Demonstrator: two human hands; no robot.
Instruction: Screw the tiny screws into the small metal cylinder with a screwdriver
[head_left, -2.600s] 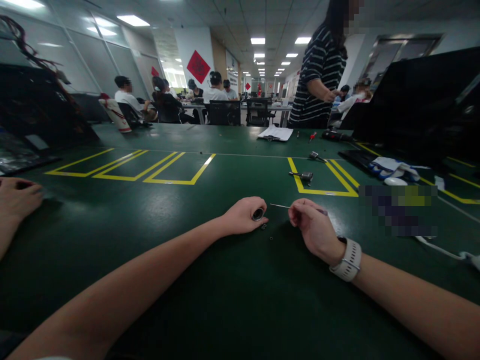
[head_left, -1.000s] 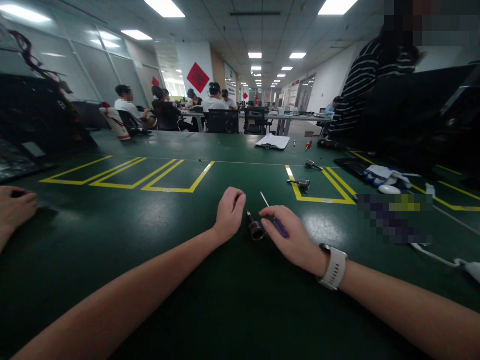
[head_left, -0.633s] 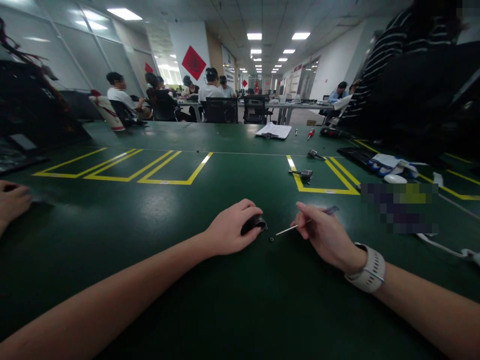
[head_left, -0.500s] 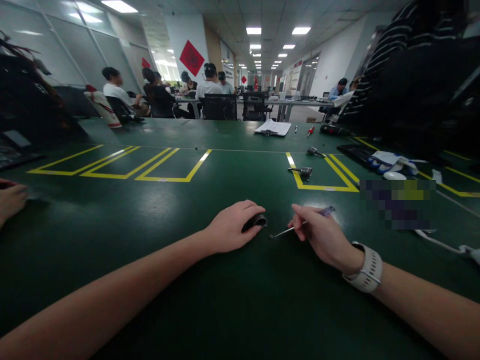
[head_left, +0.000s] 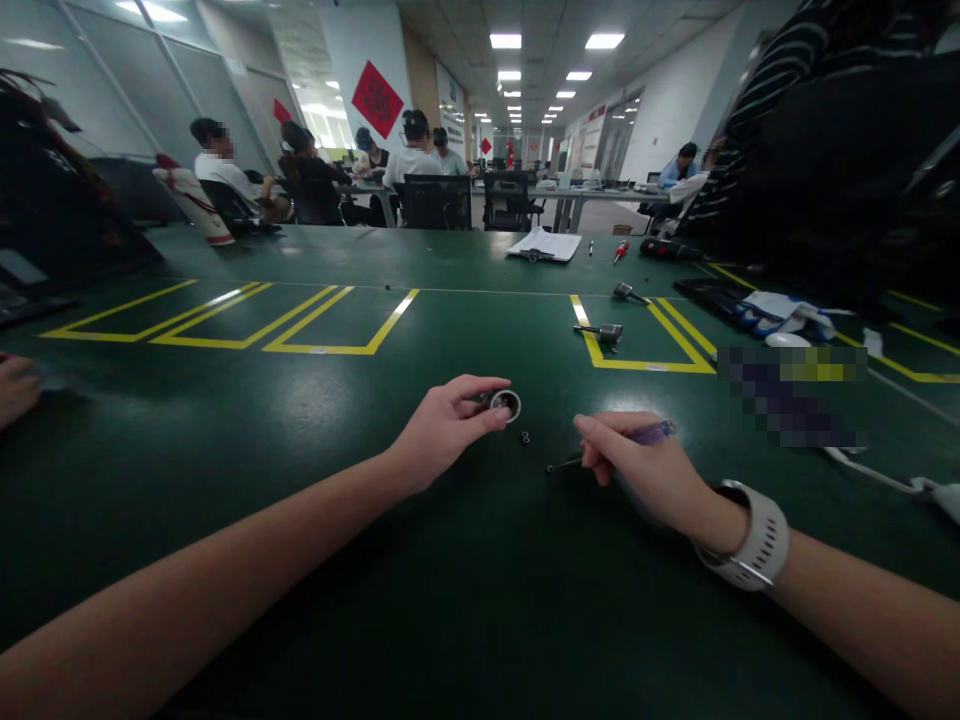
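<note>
A short, round metal cup (head_left: 506, 404) is pinched between the thumb and fingers of my left hand (head_left: 442, 430), its open end facing me. Just right of and below it, small dark rings (head_left: 525, 438) lie on the green table. My right hand (head_left: 637, 455) is closed round the purple handle of a thin screwdriver (head_left: 658, 432). The shaft points left, and a small dark ring (head_left: 550, 469) is at its tip. Whether the tip touches the table I cannot tell.
Beyond my hands, two dark metal parts (head_left: 606, 333) lie by yellow tape. A clipboard (head_left: 545, 245), red screwdriver (head_left: 621, 251) and gloves (head_left: 787, 312) are farther back. Another person's hand (head_left: 16, 388) is at the left edge; people sit behind.
My left hand has lifted the metal cup and tipped its opening toward me. Small rings now show on the table below it. My right hand has shifted slightly right with the screwdriver.
</note>
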